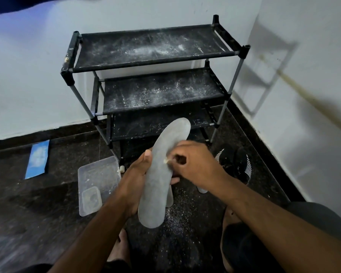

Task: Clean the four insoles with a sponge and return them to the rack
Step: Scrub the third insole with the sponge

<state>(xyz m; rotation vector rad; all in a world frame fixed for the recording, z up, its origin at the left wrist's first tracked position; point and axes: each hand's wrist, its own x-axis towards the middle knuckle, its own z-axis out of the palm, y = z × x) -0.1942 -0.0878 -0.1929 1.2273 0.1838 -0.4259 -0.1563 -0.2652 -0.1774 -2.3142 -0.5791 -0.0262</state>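
Looks like mid-job: left hand grips the long grey foam insole around its middle while the right hand pinches a small pale sponge scrap against it, and the dusty black fabric-shelf rack beyond both hands holds no insoles yet.

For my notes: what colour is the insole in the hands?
Plain grey insole, no pattern; head view.

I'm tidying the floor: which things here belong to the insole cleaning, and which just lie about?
Job:
grey insole held by left hand
sponge piece pinched by right hand
rack
insoles on floor
plastic tub

Lying about:
blue packet
black shoes
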